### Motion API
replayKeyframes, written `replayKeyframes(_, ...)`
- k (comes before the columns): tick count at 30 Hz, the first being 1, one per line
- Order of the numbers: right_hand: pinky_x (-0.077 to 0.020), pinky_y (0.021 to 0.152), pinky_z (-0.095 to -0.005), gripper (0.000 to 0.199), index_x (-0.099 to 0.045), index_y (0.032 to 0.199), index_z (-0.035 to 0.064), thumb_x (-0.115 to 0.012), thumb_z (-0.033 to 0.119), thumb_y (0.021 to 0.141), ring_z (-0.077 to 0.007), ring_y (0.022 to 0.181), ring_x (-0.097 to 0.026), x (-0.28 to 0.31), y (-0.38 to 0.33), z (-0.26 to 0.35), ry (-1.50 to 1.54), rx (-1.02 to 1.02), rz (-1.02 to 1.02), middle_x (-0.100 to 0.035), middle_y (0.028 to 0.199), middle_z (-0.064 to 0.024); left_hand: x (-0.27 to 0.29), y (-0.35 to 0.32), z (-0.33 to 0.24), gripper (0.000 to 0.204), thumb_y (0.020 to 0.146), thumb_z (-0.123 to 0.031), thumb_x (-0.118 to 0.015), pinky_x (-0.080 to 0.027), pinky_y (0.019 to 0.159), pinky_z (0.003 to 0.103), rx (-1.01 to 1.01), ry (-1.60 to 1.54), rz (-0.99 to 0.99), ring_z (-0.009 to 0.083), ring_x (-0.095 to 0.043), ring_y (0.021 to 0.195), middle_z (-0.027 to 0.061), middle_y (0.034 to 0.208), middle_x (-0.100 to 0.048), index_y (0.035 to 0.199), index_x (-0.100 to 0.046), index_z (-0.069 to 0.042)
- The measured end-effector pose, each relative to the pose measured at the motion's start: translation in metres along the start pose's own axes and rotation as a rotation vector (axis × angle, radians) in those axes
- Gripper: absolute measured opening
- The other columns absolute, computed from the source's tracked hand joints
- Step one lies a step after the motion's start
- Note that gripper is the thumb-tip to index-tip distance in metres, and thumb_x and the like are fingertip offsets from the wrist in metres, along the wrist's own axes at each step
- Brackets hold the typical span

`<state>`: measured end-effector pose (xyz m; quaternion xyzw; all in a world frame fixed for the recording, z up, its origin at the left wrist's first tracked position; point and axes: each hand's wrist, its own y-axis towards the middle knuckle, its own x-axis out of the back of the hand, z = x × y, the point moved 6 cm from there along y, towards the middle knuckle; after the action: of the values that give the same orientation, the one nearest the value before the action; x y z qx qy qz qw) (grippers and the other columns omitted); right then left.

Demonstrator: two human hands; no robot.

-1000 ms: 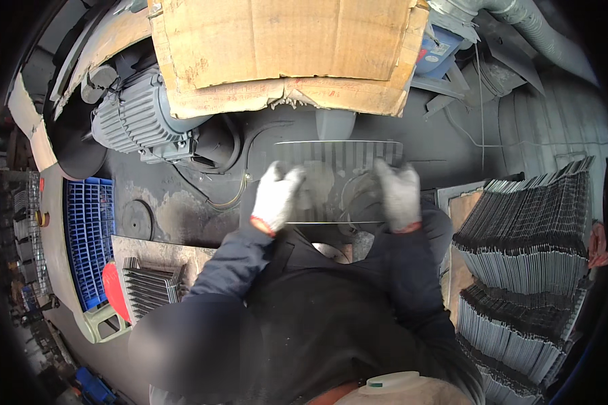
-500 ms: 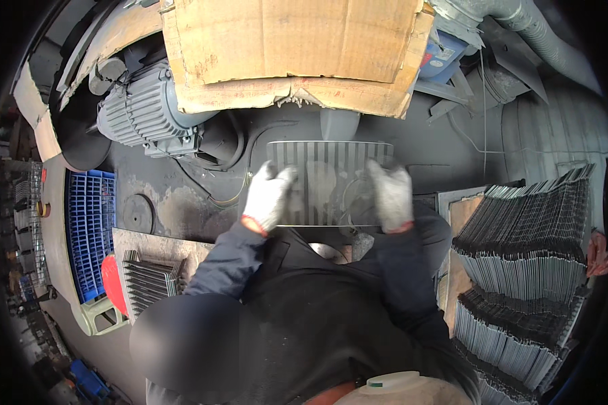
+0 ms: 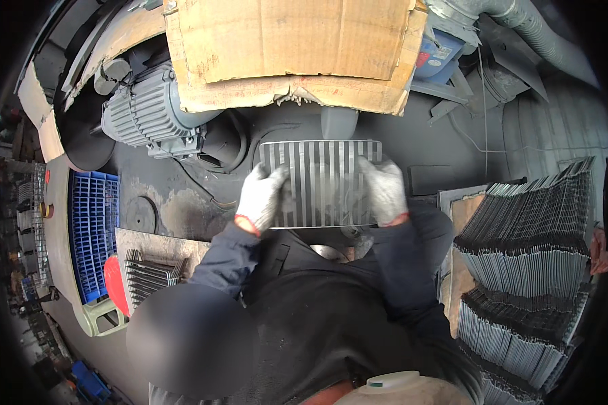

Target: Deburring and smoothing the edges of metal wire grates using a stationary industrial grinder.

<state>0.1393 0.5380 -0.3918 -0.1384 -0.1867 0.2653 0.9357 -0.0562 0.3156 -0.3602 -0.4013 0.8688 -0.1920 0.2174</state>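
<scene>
Between my gloved hands is a flat metal grate (image 3: 321, 182) with long parallel bars and a thin frame. My left hand (image 3: 261, 197), in a white glove with a red cuff, grips its left edge. On the opposite edge my right hand (image 3: 385, 194) is closed in a matching glove. The fingers are partly hidden behind the grate. It hangs in front of my lap, its bars running away from me. Below the cardboard sheet, a grey block (image 3: 339, 123) stands just past the grate's far edge.
Tall stacks of similar grates (image 3: 530, 236) stand at right. A smaller group of slatted metal pieces (image 3: 152, 275) lies on a board at left, by a blue plastic crate (image 3: 94, 229). A grey electric motor (image 3: 142, 111) sits far left; cardboard (image 3: 290, 47) hangs ahead.
Both hands have shifted slightly left with the grate. Its bars now look brighter and sharper.
</scene>
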Motion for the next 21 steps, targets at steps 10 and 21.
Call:
replayKeyframes(10,-0.0615,0.059,-0.0283,0.03,-0.065,0.132,0.0038,-0.071,0.013,0.104,-0.0145,0.082,-0.073,0.046,-0.044,0.029,0.425,0.072,0.127,-0.075,0.112,-0.0074,-0.037,0.013,0.011,0.031,0.102,-0.024,-0.076,-0.054,0.069,0.03,-0.132,0.265,-0.036,0.0111,-0.062,0.078,0.0055,0.087,-0.068,0.108,-0.064,0.003)
replayKeyframes(21,-0.0527,0.055,-0.0277,0.025,-0.066,0.124,0.0026,-0.073,0.014,0.103,-0.0113,0.067,-0.066,0.057,-0.05,0.015,0.393,0.083,0.016,-0.072,0.094,-0.0033,-0.052,0.021,0.018,0.025,0.105,-0.023,-0.072,-0.05,0.05,0.03,-0.076,0.327,0.079,0.0119,-0.057,0.056,0.0021,0.077,-0.062,0.11,-0.06,-0.001)
